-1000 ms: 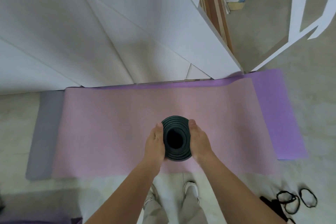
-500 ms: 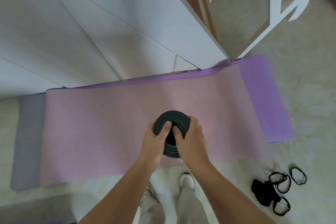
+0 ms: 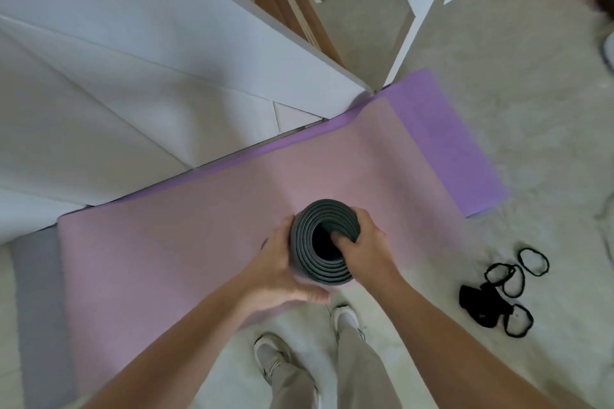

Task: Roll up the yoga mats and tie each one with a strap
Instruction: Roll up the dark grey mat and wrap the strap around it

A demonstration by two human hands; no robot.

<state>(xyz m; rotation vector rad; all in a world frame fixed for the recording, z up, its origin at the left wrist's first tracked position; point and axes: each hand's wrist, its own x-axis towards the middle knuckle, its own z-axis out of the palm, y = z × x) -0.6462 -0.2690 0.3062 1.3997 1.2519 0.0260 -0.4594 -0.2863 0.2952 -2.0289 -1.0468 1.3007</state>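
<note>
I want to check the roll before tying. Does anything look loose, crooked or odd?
The dark rolled mat: standing on end, its coils look loose and uneven around a wide core. The right hand hooks fingers into that core, the left hand grips outside. It is not tied.

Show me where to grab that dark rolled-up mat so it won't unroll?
Wrap a hand round the outer wall of the rolled mat, coming from the side, as the left hand does. It is upright with loosely spiralled layers, so squeezing the outside should keep them together.
</note>
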